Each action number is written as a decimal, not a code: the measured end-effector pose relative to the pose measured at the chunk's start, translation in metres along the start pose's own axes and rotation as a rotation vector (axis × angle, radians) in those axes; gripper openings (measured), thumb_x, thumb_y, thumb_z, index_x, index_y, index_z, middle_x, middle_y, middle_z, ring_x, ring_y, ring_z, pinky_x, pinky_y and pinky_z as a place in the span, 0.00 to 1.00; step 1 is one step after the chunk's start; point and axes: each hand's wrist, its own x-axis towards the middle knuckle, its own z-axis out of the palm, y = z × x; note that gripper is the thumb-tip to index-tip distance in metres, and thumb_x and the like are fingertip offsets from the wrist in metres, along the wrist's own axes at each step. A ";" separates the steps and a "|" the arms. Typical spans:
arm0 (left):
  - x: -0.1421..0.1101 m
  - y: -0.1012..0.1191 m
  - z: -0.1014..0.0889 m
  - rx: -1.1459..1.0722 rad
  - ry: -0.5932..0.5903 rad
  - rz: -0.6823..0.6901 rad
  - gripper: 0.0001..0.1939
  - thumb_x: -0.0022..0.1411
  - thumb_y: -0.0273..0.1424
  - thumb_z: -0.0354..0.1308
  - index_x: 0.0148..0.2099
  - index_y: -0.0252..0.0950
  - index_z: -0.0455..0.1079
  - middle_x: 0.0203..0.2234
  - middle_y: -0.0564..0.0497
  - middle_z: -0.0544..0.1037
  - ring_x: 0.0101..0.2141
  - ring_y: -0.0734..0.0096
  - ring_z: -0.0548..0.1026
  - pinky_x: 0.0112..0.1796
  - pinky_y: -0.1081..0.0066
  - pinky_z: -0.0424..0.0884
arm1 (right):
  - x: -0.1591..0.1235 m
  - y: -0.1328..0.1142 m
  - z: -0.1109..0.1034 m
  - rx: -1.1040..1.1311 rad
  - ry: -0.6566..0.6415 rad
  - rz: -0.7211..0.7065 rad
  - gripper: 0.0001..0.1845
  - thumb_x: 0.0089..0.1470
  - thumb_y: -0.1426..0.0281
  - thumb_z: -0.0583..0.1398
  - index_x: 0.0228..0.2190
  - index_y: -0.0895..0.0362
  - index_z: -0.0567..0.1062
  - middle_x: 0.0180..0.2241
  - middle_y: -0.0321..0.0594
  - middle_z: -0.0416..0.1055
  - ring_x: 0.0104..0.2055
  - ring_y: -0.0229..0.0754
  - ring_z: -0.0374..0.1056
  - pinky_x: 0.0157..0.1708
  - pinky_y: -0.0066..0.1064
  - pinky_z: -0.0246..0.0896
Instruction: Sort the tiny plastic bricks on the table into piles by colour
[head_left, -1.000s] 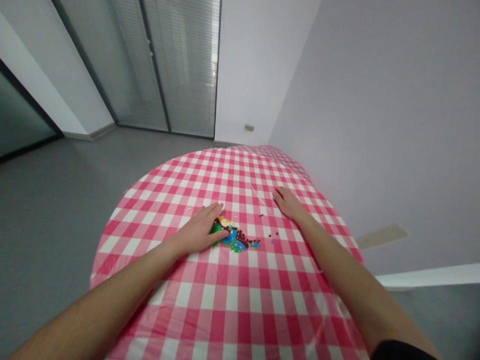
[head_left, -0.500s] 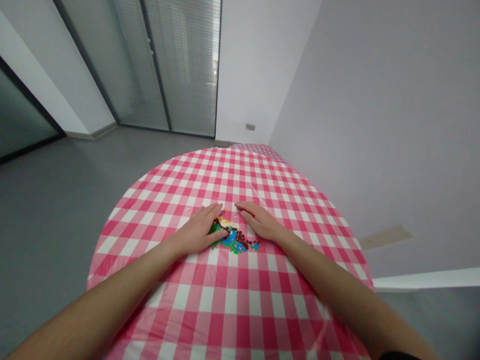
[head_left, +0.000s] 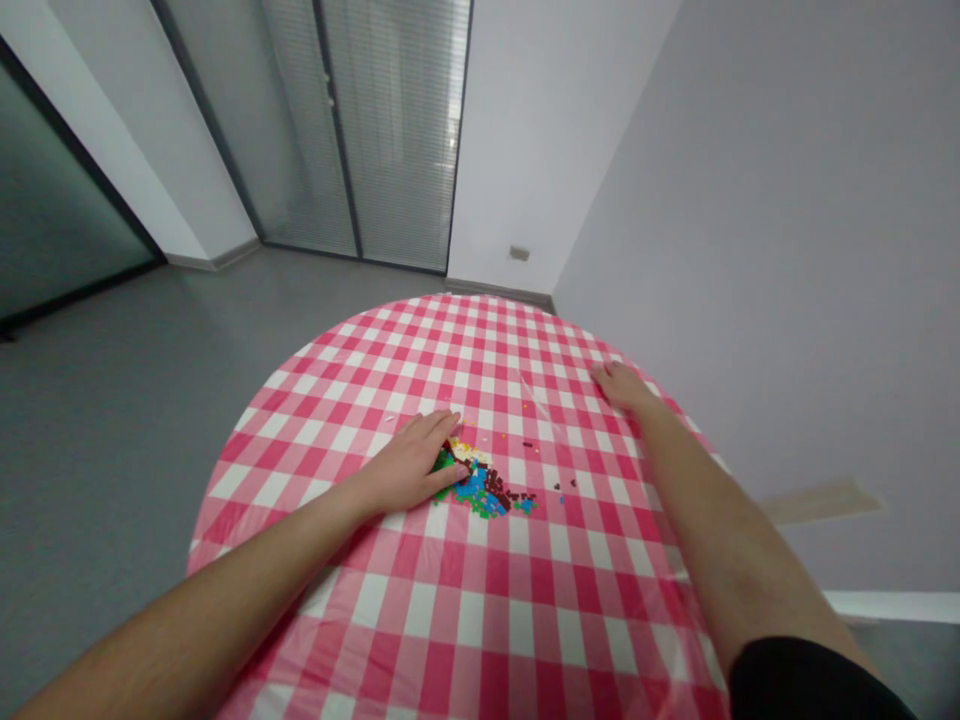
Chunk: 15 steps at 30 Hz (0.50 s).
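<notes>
My left hand (head_left: 409,467) lies open with its fingers stretched out, cupped around the left side of a pile of tiny coloured pieces (head_left: 476,487), like small toy bricks. The pieces are green, blue, dark brown, yellow and cream, and my left thumb rests over some of them. My right hand (head_left: 619,386) is far to the right, low over the tablecloth near the table's right edge. Its fingers are blurred, so I cannot make out whether anything is in them. A few loose brown pieces (head_left: 528,444) lie scattered between the pile and my right hand.
A red-and-white checked tablecloth (head_left: 480,600) covers the rounded table. A grey wall (head_left: 787,250) stands close along the right side. Beyond the table are grey floor (head_left: 97,430) and glass partitions with blinds (head_left: 405,150).
My right hand has moved away from the pile, out to the right and farther off. Scattered pieces right of the pile are now exposed. My left hand stays by the pile; the view has shifted slightly.
</notes>
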 end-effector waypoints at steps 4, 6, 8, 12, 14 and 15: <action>0.000 0.002 -0.001 0.017 -0.025 -0.010 0.34 0.70 0.50 0.50 0.70 0.37 0.53 0.69 0.37 0.59 0.67 0.46 0.58 0.65 0.44 0.55 | -0.009 -0.016 0.010 -0.005 -0.057 -0.025 0.30 0.68 0.55 0.47 0.49 0.65 0.76 0.52 0.66 0.73 0.57 0.61 0.68 0.56 0.50 0.61; 0.000 0.002 -0.001 0.025 -0.026 -0.014 0.34 0.70 0.50 0.50 0.70 0.37 0.53 0.69 0.37 0.59 0.67 0.47 0.58 0.66 0.45 0.54 | -0.017 -0.028 0.013 0.001 -0.072 -0.063 0.30 0.68 0.55 0.47 0.52 0.64 0.75 0.55 0.64 0.71 0.59 0.60 0.66 0.59 0.50 0.59; 0.000 0.001 0.000 0.028 -0.026 -0.016 0.35 0.70 0.51 0.50 0.70 0.37 0.52 0.69 0.37 0.59 0.67 0.47 0.57 0.66 0.45 0.54 | -0.032 -0.044 0.015 0.013 -0.091 -0.122 0.30 0.67 0.54 0.49 0.55 0.63 0.74 0.59 0.61 0.69 0.62 0.58 0.64 0.61 0.48 0.58; 0.000 -0.001 0.001 0.030 -0.046 -0.015 0.41 0.66 0.55 0.53 0.71 0.37 0.50 0.70 0.35 0.56 0.68 0.44 0.56 0.66 0.44 0.53 | -0.072 -0.091 0.019 0.097 -0.124 -0.338 0.34 0.67 0.50 0.49 0.62 0.59 0.69 0.67 0.55 0.60 0.69 0.59 0.55 0.67 0.53 0.51; 0.000 0.000 0.001 0.027 -0.057 -0.016 0.48 0.60 0.58 0.58 0.72 0.37 0.49 0.70 0.34 0.55 0.68 0.41 0.55 0.66 0.42 0.52 | -0.091 -0.119 0.021 0.137 -0.149 -0.415 0.34 0.66 0.50 0.50 0.63 0.57 0.68 0.68 0.53 0.59 0.70 0.61 0.53 0.67 0.56 0.49; 0.000 0.000 0.001 0.022 -0.060 -0.019 0.52 0.57 0.59 0.61 0.72 0.37 0.47 0.70 0.33 0.54 0.68 0.39 0.54 0.66 0.41 0.52 | -0.099 -0.133 0.022 0.163 -0.160 -0.443 0.33 0.66 0.50 0.50 0.63 0.55 0.68 0.68 0.51 0.59 0.70 0.60 0.53 0.67 0.57 0.49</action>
